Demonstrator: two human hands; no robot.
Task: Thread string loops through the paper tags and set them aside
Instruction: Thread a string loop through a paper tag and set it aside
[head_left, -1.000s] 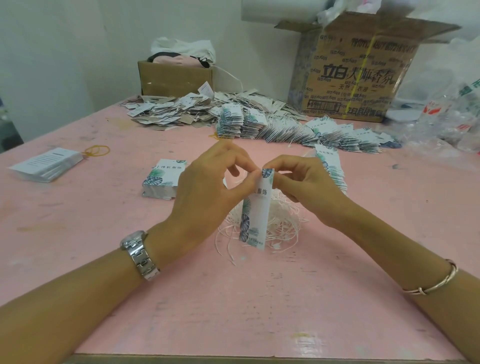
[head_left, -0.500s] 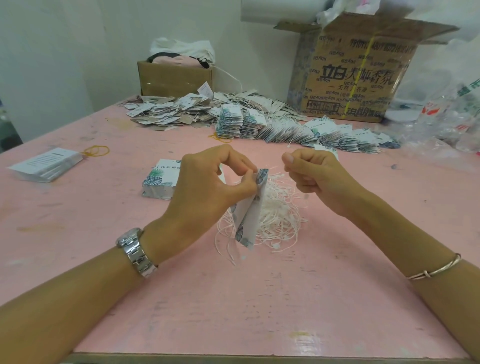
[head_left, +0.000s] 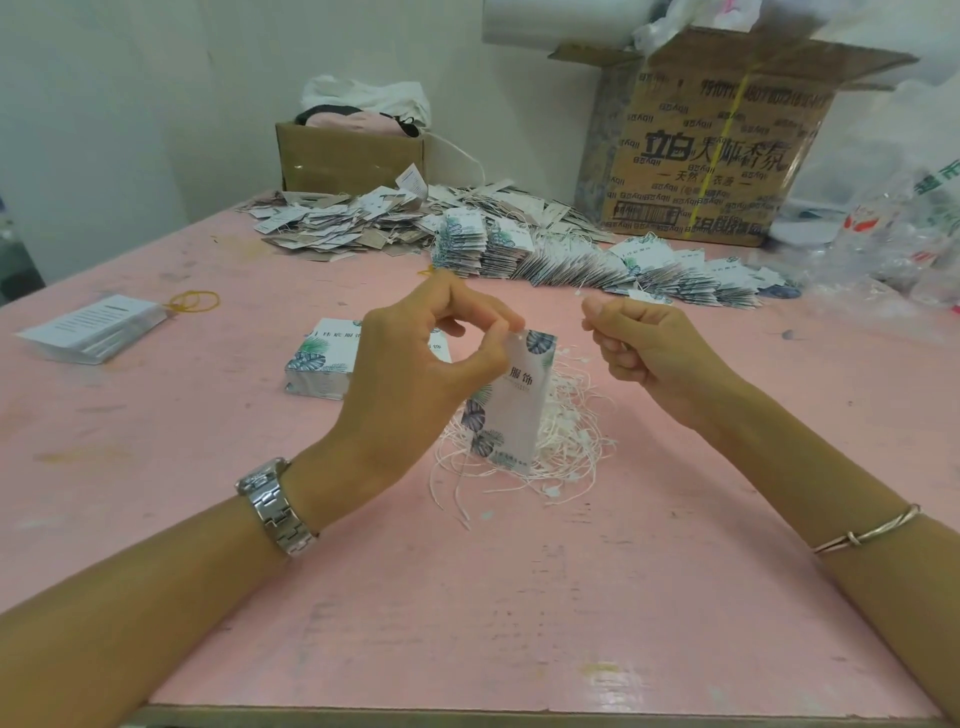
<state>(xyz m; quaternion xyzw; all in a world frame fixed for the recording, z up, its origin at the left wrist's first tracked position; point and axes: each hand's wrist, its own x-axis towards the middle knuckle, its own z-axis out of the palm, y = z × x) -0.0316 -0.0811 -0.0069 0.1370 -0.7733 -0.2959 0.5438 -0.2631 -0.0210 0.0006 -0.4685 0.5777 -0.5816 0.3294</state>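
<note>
- Pink tabletop (head_left: 467, 597) lies nearest, with both forearms reaching in over it.
- Left hand (head_left: 415, 374) pinches the top edge of a leaf-printed paper tag (head_left: 514, 410), which hangs upright above a heap of white string loops (head_left: 571, 447).
- Right hand (head_left: 644, 348), held apart from the left, is curled, its thumb nipping a fine string (head_left: 577, 292).
- Behind the left hand sits a stack of tags (head_left: 317, 364); farther off lie fanned rows of tags (head_left: 571, 260) and a cardboard box (head_left: 717, 156).

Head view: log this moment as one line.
left hand: pinches paper tag | right hand: grips string | string pile: behind tag
</note>
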